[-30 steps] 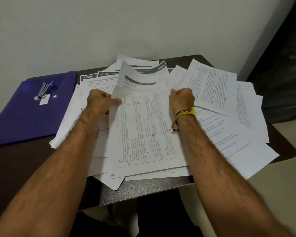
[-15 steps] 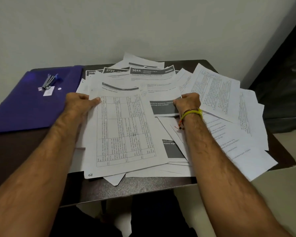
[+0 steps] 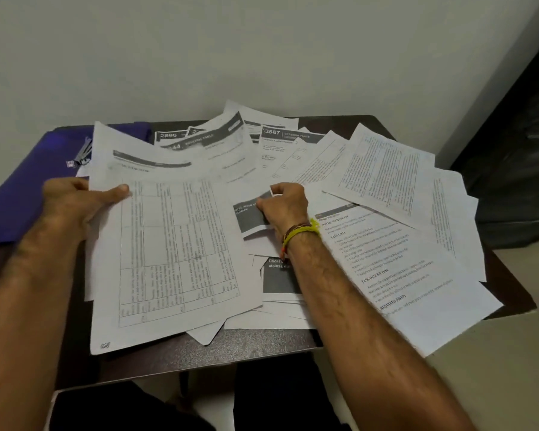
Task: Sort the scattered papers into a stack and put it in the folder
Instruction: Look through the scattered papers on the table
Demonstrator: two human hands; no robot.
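Several printed white sheets lie fanned across the dark table (image 3: pixel 262 346). My left hand (image 3: pixel 75 206) grips the left edge of a table-printed sheet (image 3: pixel 175 253), thumb on top, with the sheet lifted a little. My right hand (image 3: pixel 283 209), with a yellow wristband, pinches the edge of a sheet with a dark grey block (image 3: pixel 249 217) in the middle of the pile. The purple folder (image 3: pixel 22 197) lies at the table's left, partly under the lifted sheet.
A metal clip and a small label (image 3: pixel 81 157) rest on the folder. More sheets (image 3: pixel 386 172) spread to the right and overhang the table's right edge. A pale wall stands behind; dark furniture (image 3: pixel 517 169) is at the right.
My left hand has lifted the table-printed sheet and shifted it left over the folder. My right hand has closed on the grey-block sheet in the middle.
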